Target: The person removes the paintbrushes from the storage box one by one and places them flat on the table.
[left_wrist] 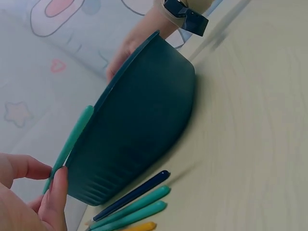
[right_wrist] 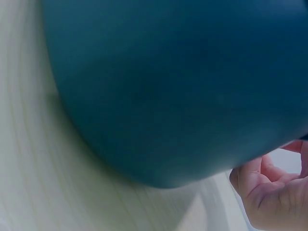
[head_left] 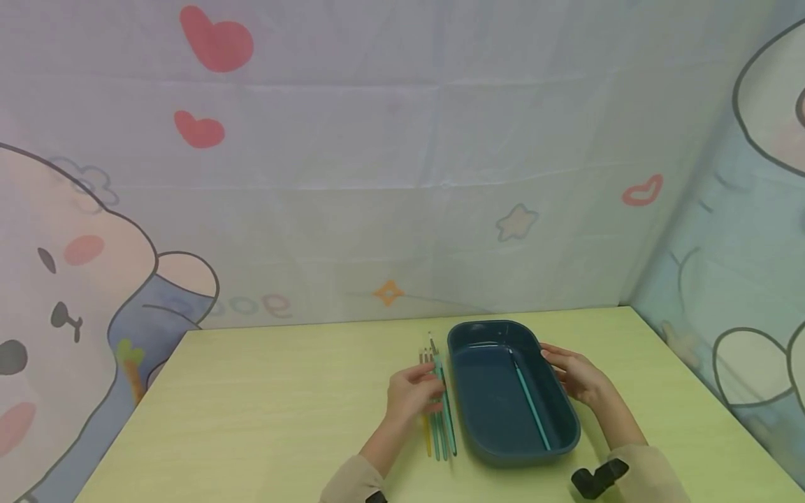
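Note:
My left hand (head_left: pixel 411 397) pinches a slim green handle (left_wrist: pixel 72 139) between thumb and fingers, beside the left wall of a dark blue rectangular tray (head_left: pixel 497 457). What the held handle belongs to is hidden by the hand. Beneath that hand lie several slim utensils side by side, with a yellow handle (left_wrist: pixel 142 226), green handles (left_wrist: pixel 139 214) and a dark blue handle (left_wrist: pixel 137 192); fork tines (head_left: pixel 425 356) show at their far end. My right hand (head_left: pixel 581 377) holds the tray's right rim. Inside the tray lies a thin teal-handled utensil (head_left: pixel 531 405), slanted lengthwise.
The pale yellow-green tabletop (head_left: pixel 283 398) extends to both sides of the tray. A printed cloth backdrop (head_left: pixel 377 175) hangs behind the table's far edge and along the right side. Black straps with small devices (head_left: pixel 600 478) sit at the wrists.

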### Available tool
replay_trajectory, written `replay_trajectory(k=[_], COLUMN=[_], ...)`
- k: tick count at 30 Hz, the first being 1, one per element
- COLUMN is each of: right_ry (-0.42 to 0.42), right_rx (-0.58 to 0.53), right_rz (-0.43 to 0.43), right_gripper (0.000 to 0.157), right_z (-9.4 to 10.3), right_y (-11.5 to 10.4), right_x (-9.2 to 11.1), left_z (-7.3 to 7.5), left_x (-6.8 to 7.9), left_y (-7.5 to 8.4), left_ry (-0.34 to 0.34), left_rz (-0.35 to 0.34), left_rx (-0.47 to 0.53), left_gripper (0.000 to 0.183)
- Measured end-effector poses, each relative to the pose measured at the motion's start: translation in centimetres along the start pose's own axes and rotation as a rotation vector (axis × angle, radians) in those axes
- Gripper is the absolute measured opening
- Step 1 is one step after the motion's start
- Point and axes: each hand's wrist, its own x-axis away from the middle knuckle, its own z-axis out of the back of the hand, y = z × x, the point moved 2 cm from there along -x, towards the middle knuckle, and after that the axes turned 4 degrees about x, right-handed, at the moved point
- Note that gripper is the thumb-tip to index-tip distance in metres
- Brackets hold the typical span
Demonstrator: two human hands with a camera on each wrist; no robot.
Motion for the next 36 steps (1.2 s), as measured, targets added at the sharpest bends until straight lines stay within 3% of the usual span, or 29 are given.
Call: replay_trajectory(k=[19,28,36], right_ry=[0.006,0.026,0.014], right_rx=[0.002,0.011,0.019], right_rz=[0.006,-0.002,0.007], right_gripper=[0.062,0.063,0.066], right_z=[0.0,0.0,0.0], right_y=[0.1,0.0,0.1], right_x=[-0.1,0.0,0.0], left_z=[2.1,2.9,3.3], left_x=[-0.9,-1.5,-1.9], left_y=[-1.6,-2.1,-2.5], left_ry=[0.059,0.111,0.105], left_rz=[0.019,0.003,0.000], left_rx=[-0.041,-0.103,-0.159], left_gripper=[0.047,0.044,0.041])
